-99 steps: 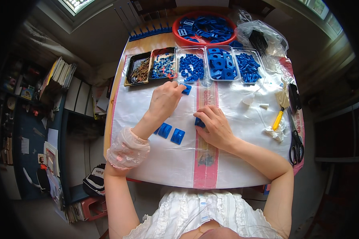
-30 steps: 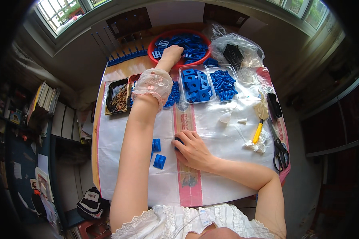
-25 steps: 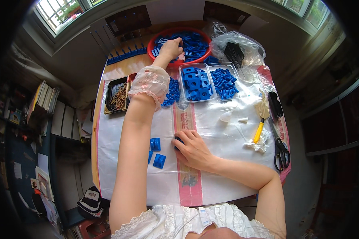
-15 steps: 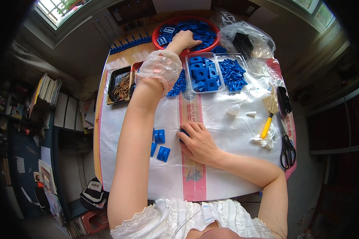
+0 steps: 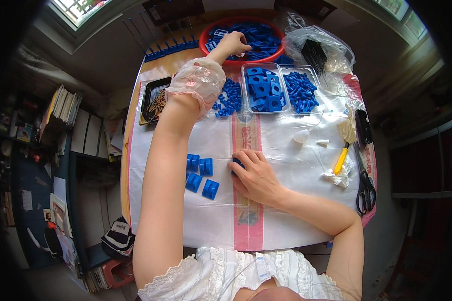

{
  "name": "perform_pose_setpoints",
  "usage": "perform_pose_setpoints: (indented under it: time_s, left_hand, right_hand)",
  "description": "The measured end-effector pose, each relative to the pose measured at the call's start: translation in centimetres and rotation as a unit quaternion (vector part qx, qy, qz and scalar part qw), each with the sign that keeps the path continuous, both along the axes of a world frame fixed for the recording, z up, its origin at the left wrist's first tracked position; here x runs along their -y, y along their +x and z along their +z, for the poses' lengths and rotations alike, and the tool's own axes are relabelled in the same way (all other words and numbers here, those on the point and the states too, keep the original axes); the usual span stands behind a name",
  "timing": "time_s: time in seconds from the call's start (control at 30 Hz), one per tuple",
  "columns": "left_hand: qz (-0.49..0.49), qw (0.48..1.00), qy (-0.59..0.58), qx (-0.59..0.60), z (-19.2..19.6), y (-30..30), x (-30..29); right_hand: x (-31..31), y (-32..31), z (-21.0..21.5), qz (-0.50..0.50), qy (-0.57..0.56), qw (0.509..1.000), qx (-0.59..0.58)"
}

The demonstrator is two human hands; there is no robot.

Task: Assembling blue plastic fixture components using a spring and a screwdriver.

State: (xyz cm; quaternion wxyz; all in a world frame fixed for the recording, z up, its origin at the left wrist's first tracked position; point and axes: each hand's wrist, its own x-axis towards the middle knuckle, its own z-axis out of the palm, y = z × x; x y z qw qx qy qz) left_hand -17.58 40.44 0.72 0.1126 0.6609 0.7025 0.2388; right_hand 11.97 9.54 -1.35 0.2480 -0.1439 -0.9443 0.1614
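My left hand [image 5: 230, 44] reaches over the left part of a red basin [image 5: 204, 46] heaped with blue plastic pieces [image 5: 261, 37]. Its fingers are curled down among them, and what they pinch is hidden. On the table, my right hand [image 5: 257, 176] is closed over a small blue plastic piece [image 5: 237, 164], mostly covered by the fingers. Left of it lie several blue blocks with a ridged shape [image 5: 206, 167], partly behind my left forearm. A clear tray [image 5: 243, 90] of square blue pieces with round holes stands beyond my right hand.
Another clear tray [image 5: 317, 80] holds small blue pegs. A black tray [image 5: 148, 108] of brass-coloured screws is at left. Right are a yellow-handled tool [image 5: 341, 159], crumpled tissue [image 5: 339, 178], black scissors [image 5: 366, 193] and a plastic bag [image 5: 331, 42]. A blue rack with rods [image 5: 171, 51] stands far left.
The whole view has shifted slightly. My left hand has moved a little leftward within the basin, its fingers more curled. My right hand stays in place over the blue piece.
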Motion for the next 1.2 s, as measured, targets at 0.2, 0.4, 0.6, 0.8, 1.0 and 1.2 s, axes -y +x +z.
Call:
perform_pose_setpoints:
  time_s: [0.2,0.4,0.6,0.8,1.0,1.2]
  left_hand:
    - [-0.035,0.990,0.132,0.032,5.6,0.1,7.0]
    - [-0.124,0.977,0.102,0.140,8.9,2.3,24.6]
    - [-0.018,0.982,-0.024,0.188,6.1,1.6,37.6]
    - [0.038,0.979,-0.068,0.187,2.7,0.9,41.9]
    - [0.052,0.978,-0.105,0.175,2.0,0.8,42.9]
    - [0.039,0.994,-0.072,0.072,2.2,0.6,43.5]
  right_hand:
    - [-0.2,0.1,0.1,-0.024,-0.074,0.996,-0.038]
    - [-0.2,0.3,0.0,-0.055,-0.130,0.989,-0.051]
    - [-0.1,0.4,-0.6,-0.049,-0.156,0.983,-0.083]
    - [0.0,0.5,-0.8,-0.043,-0.143,0.983,-0.105]
    - [0.2,0.5,-1.0,-0.028,-0.153,0.982,-0.111]
    - [0.2,0.5,-1.1,-0.023,-0.162,0.980,-0.110]
